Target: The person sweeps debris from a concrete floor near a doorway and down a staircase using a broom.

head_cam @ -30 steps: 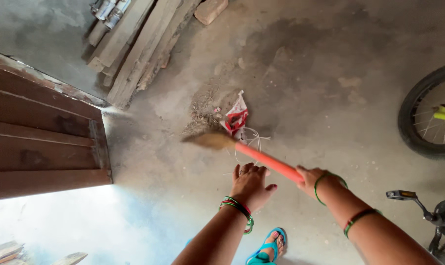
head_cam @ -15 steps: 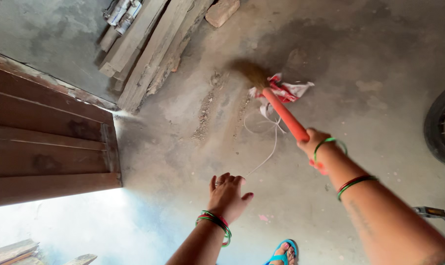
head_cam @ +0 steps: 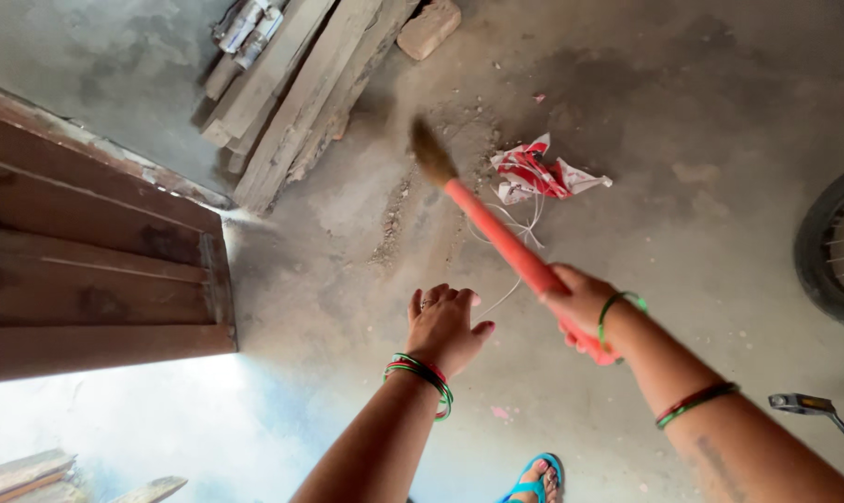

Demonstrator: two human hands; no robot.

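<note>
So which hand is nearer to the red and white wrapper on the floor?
Right. The right hand grips the broom handle just below the wrapper; the left hand hangs empty, farther left.

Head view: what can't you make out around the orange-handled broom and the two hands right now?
- Orange-handled broom: its brush end is motion-blurred, so contact with the floor is unclear; the handle's rear end is hidden by the right hand.
- Left hand: only its back shows; the palm is hidden.
- Black bicycle wheel: cut off by the right edge.
- Crumpled red-and-white wrapper: print too small to tell.
- Blue sandal: cut by the bottom edge.
</note>
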